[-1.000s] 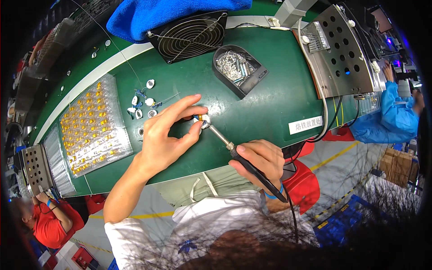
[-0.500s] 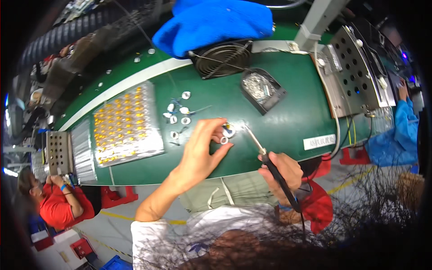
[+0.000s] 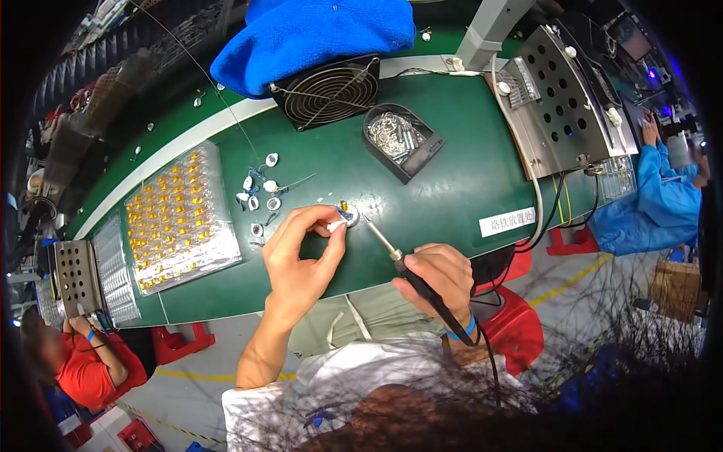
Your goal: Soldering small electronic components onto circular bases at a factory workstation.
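Note:
Between the thumb and index finger of my left hand [image 3: 295, 260] is a small white part [image 3: 336, 225]. Touching or very near it is a round white piece [image 3: 352, 215] with dark blue wire and a yellow bit on top; my fingertips partly hide where they meet. My right hand [image 3: 446, 277] grips a soldering iron [image 3: 423, 286] by its black handle. Its thin metal tip points up and left, just right of the round piece and seemingly apart from it. Several similar white round parts with blue wires [image 3: 271, 186] lie beyond my left hand.
A clear plastic tray [image 3: 228, 252] with rows of yellow pieces lies at left. Farther back stand a black fan [image 3: 331, 94] under a blue towel [image 3: 316, 41] and a black bin [image 3: 410, 167] of small metal parts. A perforated metal box [image 3: 553, 135] stands right. Co-workers sit on both sides.
The whole view has shifted, so the bench appears farther left. The small white part in my left hand has tilted. The soldering iron stays in my right hand, its tip nearer the round piece.

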`<state>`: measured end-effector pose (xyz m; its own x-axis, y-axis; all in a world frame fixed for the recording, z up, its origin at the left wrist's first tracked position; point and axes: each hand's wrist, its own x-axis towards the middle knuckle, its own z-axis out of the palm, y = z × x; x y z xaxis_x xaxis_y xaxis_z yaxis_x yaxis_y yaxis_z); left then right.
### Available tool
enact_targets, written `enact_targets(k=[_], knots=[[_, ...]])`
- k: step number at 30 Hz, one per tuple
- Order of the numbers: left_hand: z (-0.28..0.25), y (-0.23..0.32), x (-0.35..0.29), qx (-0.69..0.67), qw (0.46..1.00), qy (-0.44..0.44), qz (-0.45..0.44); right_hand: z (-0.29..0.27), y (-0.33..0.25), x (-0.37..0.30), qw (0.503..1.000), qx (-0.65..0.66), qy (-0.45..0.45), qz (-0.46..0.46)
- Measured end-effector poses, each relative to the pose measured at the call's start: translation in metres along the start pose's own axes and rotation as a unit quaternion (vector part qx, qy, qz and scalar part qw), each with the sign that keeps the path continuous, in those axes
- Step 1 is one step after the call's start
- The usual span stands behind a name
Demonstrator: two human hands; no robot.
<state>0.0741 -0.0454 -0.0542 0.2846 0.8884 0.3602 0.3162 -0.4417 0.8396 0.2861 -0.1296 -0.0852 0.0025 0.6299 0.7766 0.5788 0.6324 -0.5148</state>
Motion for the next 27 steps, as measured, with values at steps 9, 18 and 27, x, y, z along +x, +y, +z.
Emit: enact_targets(k=[9,18,27], knots=[[0.0054,-0.0039,-0.0041,0.022,0.999,0.022,0.019,-0.0044,-0.0024,-0.0036,0.998,-0.026,-0.062,0.009],[0.0056,-0.0055,-0.0054,0.017,0.999,0.023,0.038,-0.0032,-0.0025,-0.0017,0.997,-0.038,-0.073,0.012],[0.0064,-0.0045,-0.0048,0.026,0.998,0.023,0.051,-0.0021,-0.0037,-0.0012,0.996,-0.045,-0.076,0.015]])
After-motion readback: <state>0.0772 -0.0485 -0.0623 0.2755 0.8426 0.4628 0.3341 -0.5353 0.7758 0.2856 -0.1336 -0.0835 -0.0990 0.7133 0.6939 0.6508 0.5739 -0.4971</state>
